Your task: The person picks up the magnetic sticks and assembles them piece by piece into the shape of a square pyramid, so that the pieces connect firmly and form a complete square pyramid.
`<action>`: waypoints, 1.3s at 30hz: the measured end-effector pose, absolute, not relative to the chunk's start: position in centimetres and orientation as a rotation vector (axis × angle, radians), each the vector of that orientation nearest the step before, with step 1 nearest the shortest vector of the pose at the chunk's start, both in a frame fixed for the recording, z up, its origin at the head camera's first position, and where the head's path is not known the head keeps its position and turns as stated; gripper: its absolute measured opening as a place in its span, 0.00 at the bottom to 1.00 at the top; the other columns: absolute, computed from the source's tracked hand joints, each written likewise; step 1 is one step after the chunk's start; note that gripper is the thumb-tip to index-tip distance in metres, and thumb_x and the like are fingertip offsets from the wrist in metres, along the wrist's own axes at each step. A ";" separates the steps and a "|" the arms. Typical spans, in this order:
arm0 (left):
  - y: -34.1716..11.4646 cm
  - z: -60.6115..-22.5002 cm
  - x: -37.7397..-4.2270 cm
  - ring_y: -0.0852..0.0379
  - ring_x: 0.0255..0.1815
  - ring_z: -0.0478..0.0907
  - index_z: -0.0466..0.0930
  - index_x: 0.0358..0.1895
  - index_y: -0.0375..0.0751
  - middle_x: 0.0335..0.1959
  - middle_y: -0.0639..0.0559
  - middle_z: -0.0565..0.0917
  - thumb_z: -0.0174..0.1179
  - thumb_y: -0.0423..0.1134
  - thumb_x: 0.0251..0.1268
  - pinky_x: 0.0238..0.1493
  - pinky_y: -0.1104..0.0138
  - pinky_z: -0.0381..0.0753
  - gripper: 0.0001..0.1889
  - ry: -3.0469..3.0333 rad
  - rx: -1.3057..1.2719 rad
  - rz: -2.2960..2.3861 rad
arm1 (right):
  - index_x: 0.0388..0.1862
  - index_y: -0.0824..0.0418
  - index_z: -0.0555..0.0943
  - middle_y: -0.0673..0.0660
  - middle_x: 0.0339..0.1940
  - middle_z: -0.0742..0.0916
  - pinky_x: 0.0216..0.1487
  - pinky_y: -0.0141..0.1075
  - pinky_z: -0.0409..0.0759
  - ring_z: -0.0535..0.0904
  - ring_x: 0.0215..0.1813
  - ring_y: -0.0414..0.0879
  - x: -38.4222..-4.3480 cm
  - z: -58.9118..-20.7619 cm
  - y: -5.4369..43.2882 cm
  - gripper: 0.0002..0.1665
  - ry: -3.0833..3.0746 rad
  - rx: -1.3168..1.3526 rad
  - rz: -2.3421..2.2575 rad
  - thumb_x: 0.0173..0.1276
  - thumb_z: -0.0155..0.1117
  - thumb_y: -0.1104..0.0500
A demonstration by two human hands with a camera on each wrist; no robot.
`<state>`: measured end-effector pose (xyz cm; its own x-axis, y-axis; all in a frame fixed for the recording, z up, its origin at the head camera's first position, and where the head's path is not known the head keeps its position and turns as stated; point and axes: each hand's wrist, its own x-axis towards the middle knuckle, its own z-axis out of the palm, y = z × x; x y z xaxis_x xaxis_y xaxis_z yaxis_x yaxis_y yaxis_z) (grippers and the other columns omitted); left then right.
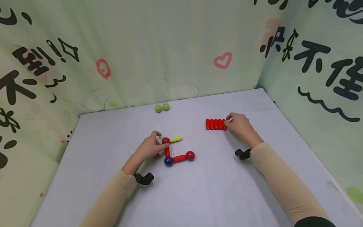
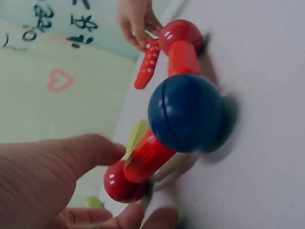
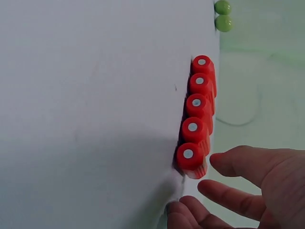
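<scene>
My left hand [image 1: 149,147] is at the far-left red ball [image 1: 165,140] of a magnetic-rod shape, with thumb and index finger on either side of it. A yellow rod [image 1: 176,139] sticks out from that ball. A red rod [image 1: 167,152] joins it to a blue ball [image 2: 188,113], and a second red rod [image 1: 180,158] runs on to another red ball [image 1: 190,155]. My right hand [image 1: 239,125] is at the right end of a row of red magnetic rods [image 3: 196,103]; its thumb and fingers are spread beside the end rod.
Two green balls [image 1: 162,107] lie at the back of the white table [image 1: 215,189]. A printed curtain [image 1: 170,47] rises behind the table's far edge and along its sides. A black wrist mount [image 1: 144,179] juts from the left sleeve, another [image 1: 242,154] from the right.
</scene>
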<state>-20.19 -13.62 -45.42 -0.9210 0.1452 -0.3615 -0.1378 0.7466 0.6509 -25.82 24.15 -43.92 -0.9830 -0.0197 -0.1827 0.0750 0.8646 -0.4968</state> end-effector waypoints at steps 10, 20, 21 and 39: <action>-10.6 -42.9 -16.8 0.54 0.31 0.75 0.80 0.53 0.40 0.37 0.48 0.80 0.67 0.48 0.69 0.31 0.66 0.76 0.18 2.829 0.294 0.721 | 0.64 0.72 0.74 0.69 0.50 0.86 0.48 0.47 0.83 0.81 0.47 0.58 -26.2 -44.6 23.7 0.27 2.819 0.110 -0.759 0.73 0.58 0.56; -6.9 -42.9 -13.7 0.54 0.40 0.79 0.78 0.63 0.33 0.50 0.42 0.85 0.69 0.46 0.68 0.39 0.66 0.84 0.27 2.706 0.519 0.775 | 0.66 0.74 0.73 0.69 0.48 0.84 0.52 0.51 0.82 0.78 0.48 0.59 -26.1 -44.5 23.7 0.30 2.804 0.138 -0.716 0.72 0.61 0.56; -6.7 -43.1 -13.6 0.54 0.41 0.79 0.77 0.64 0.32 0.51 0.42 0.85 0.69 0.46 0.67 0.40 0.66 0.85 0.28 2.710 0.512 0.759 | 0.67 0.73 0.73 0.69 0.49 0.84 0.52 0.51 0.82 0.78 0.49 0.59 -26.1 -44.5 23.7 0.30 2.803 0.141 -0.721 0.72 0.61 0.56; -8.1 -44.5 -13.8 0.58 0.33 0.75 0.84 0.51 0.43 0.43 0.50 0.79 0.71 0.52 0.64 0.36 0.69 0.80 0.20 2.795 0.526 0.571 | 0.63 0.68 0.76 0.69 0.52 0.82 0.50 0.48 0.84 0.78 0.51 0.61 -24.5 -43.5 22.2 0.24 2.833 -0.015 -0.765 0.71 0.61 0.58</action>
